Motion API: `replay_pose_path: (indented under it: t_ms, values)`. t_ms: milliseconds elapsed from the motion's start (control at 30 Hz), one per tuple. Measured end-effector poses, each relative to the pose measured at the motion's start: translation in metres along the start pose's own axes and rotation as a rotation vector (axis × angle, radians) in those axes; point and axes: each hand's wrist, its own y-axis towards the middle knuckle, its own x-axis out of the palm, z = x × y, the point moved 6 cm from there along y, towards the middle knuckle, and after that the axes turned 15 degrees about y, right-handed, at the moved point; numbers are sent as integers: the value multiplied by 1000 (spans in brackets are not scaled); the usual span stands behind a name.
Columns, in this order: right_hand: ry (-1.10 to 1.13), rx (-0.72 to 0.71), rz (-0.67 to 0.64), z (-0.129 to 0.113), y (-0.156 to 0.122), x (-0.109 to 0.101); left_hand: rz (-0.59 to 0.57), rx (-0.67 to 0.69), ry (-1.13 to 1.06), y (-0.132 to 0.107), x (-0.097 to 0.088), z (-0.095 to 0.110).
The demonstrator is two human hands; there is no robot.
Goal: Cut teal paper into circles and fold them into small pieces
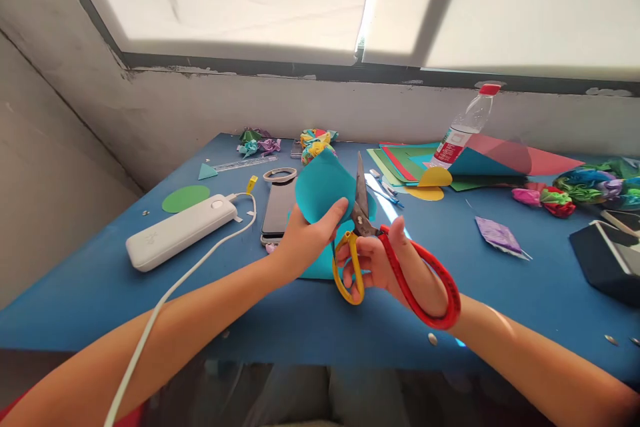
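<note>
My left hand (306, 235) pinches a curved sheet of teal paper (323, 188) and holds it up above the blue table (100, 280). My right hand (383, 263) grips a pair of scissors (360, 210) with one yellow and one large red handle loop. The blades point up and lie against the right edge of the teal paper. The red loop wraps around the back of my right wrist.
A white power bank (180, 232) with a cable lies at the left, beside a green paper circle (185, 199) and a phone (278, 209). Coloured paper sheets (415, 163), a plastic bottle (463, 127) and crumpled paper balls (560, 199) sit at the right; a dark case (607, 260) lies at the far right.
</note>
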Motion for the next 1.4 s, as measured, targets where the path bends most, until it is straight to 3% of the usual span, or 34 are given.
replay_pose_path:
  t_ms: [100, 200, 567, 767, 1133, 1400]
  values:
    - [-182, -179, 11, -7, -5, -4, 2, 29, 25, -4, -4, 16]
    - [-274, -249, -23, -8, -8, -5, -2, 48, 46, -6, -5, 24]
    - [-270, -278, -81, 1, -9, -10, 1, 68, 8, -9, -4, 15]
    - [-295, -302, -90, -6, -8, -4, -48, 118, 54, -10, 0, 18]
    - [-261, -264, -89, -1, -3, -1, -36, 62, 122, -12, 2, 20]
    - [-189, -248, -77, 0, -5, -1, -107, 106, 138, -11, 2, 28]
